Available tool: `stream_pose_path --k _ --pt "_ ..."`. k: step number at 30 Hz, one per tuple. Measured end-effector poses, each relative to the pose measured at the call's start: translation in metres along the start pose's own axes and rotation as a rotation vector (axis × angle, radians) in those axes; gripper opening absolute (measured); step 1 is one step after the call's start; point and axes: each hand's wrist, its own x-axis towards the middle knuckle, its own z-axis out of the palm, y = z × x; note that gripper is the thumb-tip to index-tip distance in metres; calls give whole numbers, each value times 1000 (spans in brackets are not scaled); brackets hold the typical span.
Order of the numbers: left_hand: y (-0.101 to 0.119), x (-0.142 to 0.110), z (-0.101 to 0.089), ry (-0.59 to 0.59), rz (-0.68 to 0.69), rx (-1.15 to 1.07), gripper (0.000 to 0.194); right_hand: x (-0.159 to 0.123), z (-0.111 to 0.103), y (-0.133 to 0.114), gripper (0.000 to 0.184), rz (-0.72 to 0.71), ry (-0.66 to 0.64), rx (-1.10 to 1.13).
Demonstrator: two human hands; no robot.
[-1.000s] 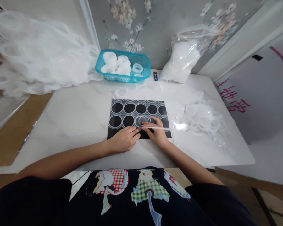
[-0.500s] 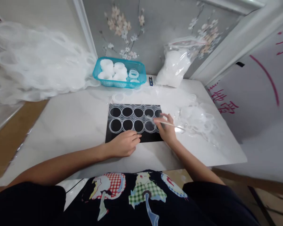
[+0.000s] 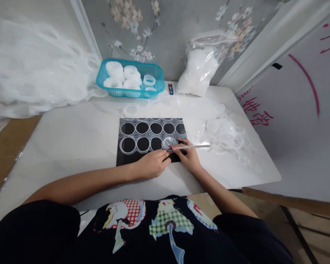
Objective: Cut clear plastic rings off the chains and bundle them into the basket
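A black sheet (image 3: 127,160) lies on the white table, bearing rows of clear plastic rings (image 3: 128,136). My right hand (image 3: 189,157) is closed around a thin white stick (image 3: 199,146), held nearly level and pointing left. Its inner end is at a clear round disc (image 3: 169,142) over one ring in the lower row. My left hand (image 3: 153,164) rests at the sheet's front edge, fingers curled together and fingertips at the disc's near rim. Whether anything is pinched in them I cannot make out.
A blue basket (image 3: 126,92) at the back holds white ring stacks. Beside it lie small dark-blue snips (image 3: 171,88) and a zip bag (image 3: 199,69) of white material. Clear plastic scraps (image 3: 228,135) spread at right; a large translucent pile (image 3: 44,69) stands left. A whiteboard (image 3: 297,146) borders the right.
My left hand has moved right along the sheet to the disc, close to my right hand. The stick's inner end has come down onto the disc, which now shows more clearly. The view has shifted slightly.
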Motion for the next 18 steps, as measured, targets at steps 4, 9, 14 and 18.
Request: stream_pose_path --k 4,9,14,18 --pt "1 -2 1 17 -14 -39 24 -3 0 -1 20 -57 -3 -90" --pt "1 -3 2 27 -18 -47 24 -1 -3 -1 20 -51 -6 -89" --pt "2 -1 0 5 -91 -136 23 -12 3 -3 18 -115 8 -188" --pt "0 0 0 -3 -179 -269 18 -7 0 -3 19 -303 -19 -382"
